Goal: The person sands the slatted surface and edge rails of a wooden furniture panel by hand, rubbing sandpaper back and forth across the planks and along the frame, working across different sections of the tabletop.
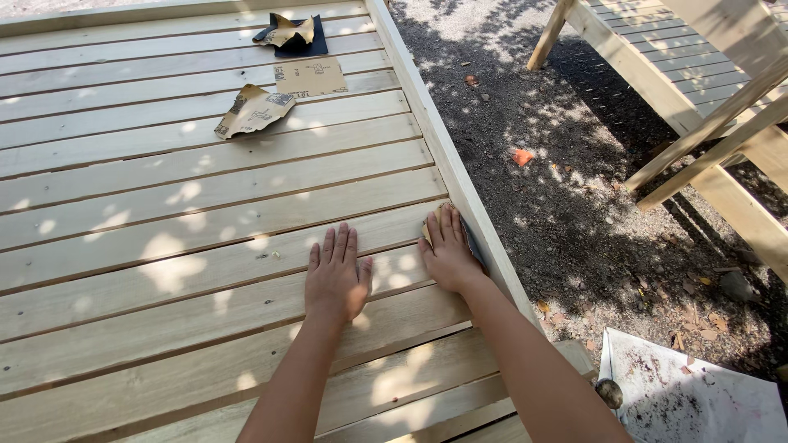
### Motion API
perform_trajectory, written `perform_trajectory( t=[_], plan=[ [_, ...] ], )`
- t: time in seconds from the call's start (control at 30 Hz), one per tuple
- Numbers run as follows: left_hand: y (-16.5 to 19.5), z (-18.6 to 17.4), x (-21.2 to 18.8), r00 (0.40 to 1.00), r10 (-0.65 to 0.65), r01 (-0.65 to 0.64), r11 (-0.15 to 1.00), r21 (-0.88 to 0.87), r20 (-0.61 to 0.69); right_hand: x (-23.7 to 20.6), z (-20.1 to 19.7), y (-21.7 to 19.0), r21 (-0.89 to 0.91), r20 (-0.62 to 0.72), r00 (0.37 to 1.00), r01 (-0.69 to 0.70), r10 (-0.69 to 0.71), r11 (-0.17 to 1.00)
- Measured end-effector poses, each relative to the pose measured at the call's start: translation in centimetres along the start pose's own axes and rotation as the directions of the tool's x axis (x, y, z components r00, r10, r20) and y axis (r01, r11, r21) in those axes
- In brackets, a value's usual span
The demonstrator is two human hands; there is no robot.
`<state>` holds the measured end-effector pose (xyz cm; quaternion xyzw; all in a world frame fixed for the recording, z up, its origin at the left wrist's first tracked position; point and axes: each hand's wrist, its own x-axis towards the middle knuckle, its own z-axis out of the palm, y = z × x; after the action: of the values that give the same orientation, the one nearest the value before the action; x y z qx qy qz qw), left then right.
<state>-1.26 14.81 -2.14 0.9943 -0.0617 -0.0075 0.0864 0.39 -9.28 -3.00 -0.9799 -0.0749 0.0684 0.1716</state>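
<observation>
Outdoors on gravelly ground (574, 205) dappled with sun and shade, a big slatted wooden panel (164, 213) took up most of the view, with a raised side rail (447, 156) running along its right edge, so I'll use that rail as the landmark. The left hand (335, 275) lay flat on the slats a little way left of the rail, palm down, fingers straight and close together, holding nothing. The right hand (447, 250) was pressed down right against the rail's inner side, fingers together, pinning a folded piece of sandpaper (471, 243) under it; only the sheet's edges peeked out. Further up the panel, left of the rail, three more sandpaper sheets (283, 82) sat loose and a bit curled. Across the gravel from the rail stood another pale timber frame (706, 107), and a dusty white sheet (698, 394) lay near its lower end.
</observation>
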Motion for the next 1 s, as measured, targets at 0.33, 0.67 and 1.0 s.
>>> perform_trajectory(
  t=[0.33,0.67,1.0],
  plan=[
    [0.2,0.9,0.2,0.998,0.004,-0.005,1.0,-0.005,-0.061,-5.3,0.8,1.2,-0.059,-0.11,0.979,0.166,-0.172,0.984],
    [0.1,0.4,-0.1,0.995,0.013,-0.015,1.0,-0.016,-0.098,-6.7,0.1,1.1,0.019,0.066,0.992,0.11,-0.111,0.994],
    [-0.2,0.8,-0.1,0.996,0.012,-0.013,1.0,-0.015,-0.092,4.8,-2.7,-1.7,0.178,-0.002,0.999,0.042,-0.042,0.983]
  ],
)
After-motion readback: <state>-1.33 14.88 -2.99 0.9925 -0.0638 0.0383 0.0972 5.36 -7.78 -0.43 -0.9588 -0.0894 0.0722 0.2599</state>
